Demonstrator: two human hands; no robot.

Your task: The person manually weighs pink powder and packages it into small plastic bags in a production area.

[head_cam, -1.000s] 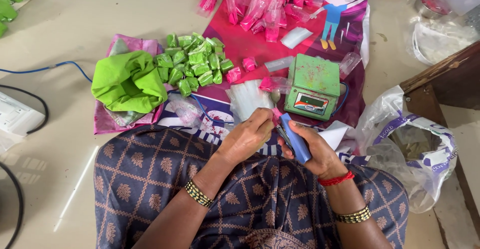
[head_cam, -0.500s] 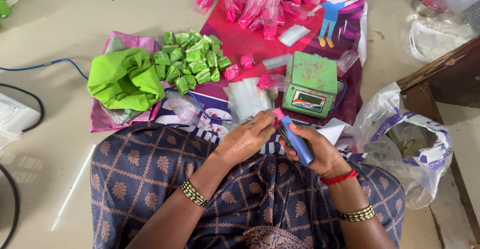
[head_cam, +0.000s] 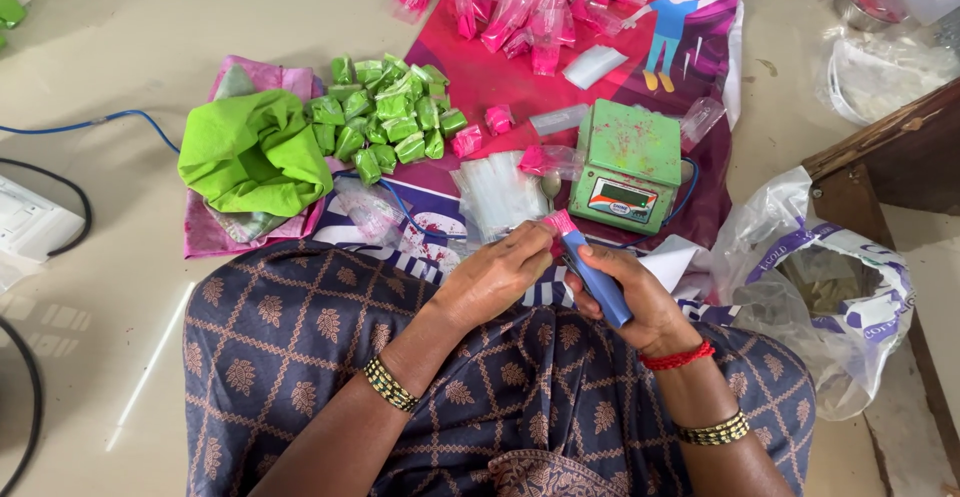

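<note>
My right hand [head_cam: 640,302] grips a blue handheld tool [head_cam: 597,279] over my lap. A small pink packet [head_cam: 560,223] sits at the tool's upper end. My left hand [head_cam: 497,272] pinches that packet from the left, fingers closed on it. Just beyond my hands lies a stack of small clear plastic bags [head_cam: 495,195] and a green weighing scale [head_cam: 628,164] on a printed magenta sheet [head_cam: 500,77]. My patterned dark-blue garment [head_cam: 300,337] covers my knees below.
A pile of green packets [head_cam: 385,117] and a bright green cloth [head_cam: 255,152] lie at the left. Several pink packets [head_cam: 520,2] lie at the far edge. A plastic bag [head_cam: 830,287] sits at the right beside a wooden edge [head_cam: 890,157]. Cables [head_cam: 60,127] run at the left.
My hands stay together on the packet and tool with only slight shifts. Nothing else has moved.
</note>
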